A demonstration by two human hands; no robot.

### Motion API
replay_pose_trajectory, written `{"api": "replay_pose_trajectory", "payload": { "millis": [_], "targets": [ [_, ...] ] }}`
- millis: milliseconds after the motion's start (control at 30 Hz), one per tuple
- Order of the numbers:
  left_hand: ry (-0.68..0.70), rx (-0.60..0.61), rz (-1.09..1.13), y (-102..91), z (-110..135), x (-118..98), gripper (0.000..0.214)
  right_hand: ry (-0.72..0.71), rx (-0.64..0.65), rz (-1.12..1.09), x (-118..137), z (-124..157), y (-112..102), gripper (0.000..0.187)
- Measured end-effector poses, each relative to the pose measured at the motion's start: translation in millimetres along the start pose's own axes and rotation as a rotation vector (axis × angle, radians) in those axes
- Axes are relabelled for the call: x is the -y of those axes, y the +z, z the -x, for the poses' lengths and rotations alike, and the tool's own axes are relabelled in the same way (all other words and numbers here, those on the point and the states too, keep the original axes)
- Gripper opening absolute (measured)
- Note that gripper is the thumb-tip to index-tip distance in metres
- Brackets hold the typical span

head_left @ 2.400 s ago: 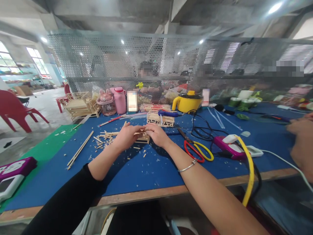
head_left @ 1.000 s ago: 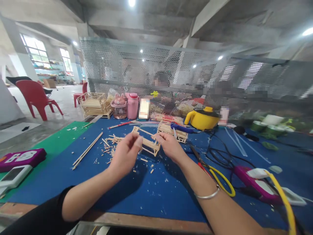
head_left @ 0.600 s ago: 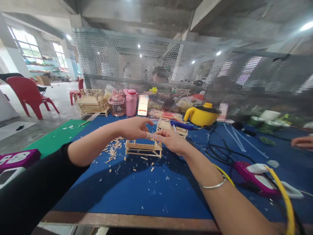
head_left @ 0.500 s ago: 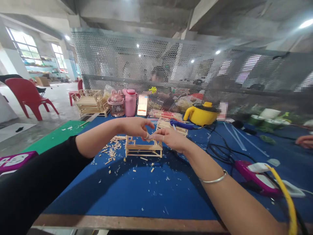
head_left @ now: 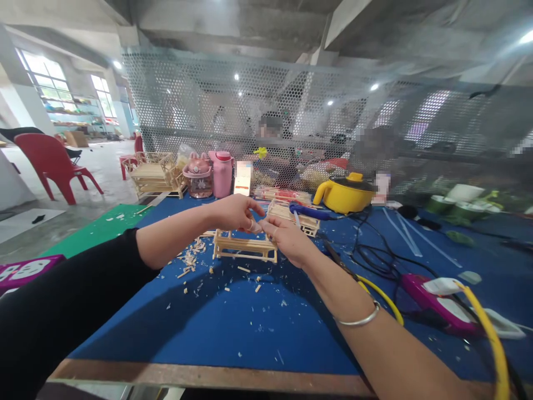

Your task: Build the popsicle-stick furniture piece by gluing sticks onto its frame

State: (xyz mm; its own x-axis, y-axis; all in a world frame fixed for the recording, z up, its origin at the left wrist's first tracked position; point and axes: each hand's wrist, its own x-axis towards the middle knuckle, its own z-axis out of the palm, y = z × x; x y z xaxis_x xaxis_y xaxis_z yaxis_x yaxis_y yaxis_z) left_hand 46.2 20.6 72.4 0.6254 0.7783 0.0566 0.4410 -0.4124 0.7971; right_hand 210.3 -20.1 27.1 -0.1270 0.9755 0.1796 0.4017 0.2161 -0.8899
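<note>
On the blue desk [head_left: 233,333], well back from the near edge, stands a stick frame [head_left: 245,245], held by its ends a second ago; fingers of the left hand [head_left: 235,214] and right hand [head_left: 287,239] now meet above it, work seemingly shifted to its far side, anything pinched unclear.

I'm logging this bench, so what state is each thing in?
Left hand: fingers bent, grip unclear
Right hand: fingers bent, grip unclear
Nearer stick frame: partly hidden by hands
Yellow pot: lid on
Pink jug: upright, lid on
Phone: upright, screen lit
Blue tool: lying on second stick frame
Scissors: partly hidden, opening unclear
Power strip: white plug inserted
</note>
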Motion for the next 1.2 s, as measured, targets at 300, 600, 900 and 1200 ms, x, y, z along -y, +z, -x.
{"api": "replay_pose_trajectory", "payload": {
  "millis": [300, 600, 900, 1200],
  "targets": [
    [-0.147, -0.065, 0.333, -14.9, 13, 0, 0.037, -0.207, 0.079, 0.311, 34, -15, -3, 0.018],
    [-0.237, -0.212, 0.651, -7.0, 28, 0, 0.037, -0.229, 0.124, 0.110, 36, -31, 2, 0.013],
    [-0.006, -0.530, 0.979, 22.7, 37, 6, 0.049, -0.514, -0.473, -0.056, 20, 5, -13, 0.024],
    [0.118, -0.629, 1.270, 74.6, 27, 23, 0.059, -0.807, -0.538, 0.515, -1, 21, 16, 0.013]
  ]
}}
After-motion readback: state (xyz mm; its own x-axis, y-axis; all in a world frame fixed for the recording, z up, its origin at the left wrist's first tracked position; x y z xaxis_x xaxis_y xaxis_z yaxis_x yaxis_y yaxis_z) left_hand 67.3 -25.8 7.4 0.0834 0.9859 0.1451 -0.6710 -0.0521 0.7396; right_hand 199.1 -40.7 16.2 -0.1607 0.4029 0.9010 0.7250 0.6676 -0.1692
